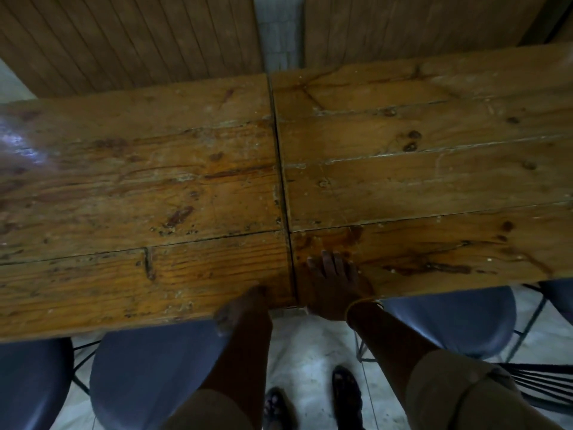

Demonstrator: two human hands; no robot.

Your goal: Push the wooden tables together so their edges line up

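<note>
Two plank-topped wooden tables stand side by side, the left table (pixel 133 187) and the right table (pixel 434 169), meeting at a thin dark seam down the middle. The right table's near edge sits farther from me than the left one's. My left hand (pixel 240 308) grips the near edge of the left table by the seam, its fingers curled under and hidden. My right hand (pixel 333 280) lies flat on the right table's near corner with fingers spread, the thumb hanging over the edge.
Dark blue chair seats are tucked under the near edge: one (pixel 155 377) below my left arm, one (pixel 31 386) at far left, one (pixel 449 321) at right. Wooden slatted panels (pixel 130 38) stand behind the tables. My feet (pixel 344 395) stand on pale tiled floor.
</note>
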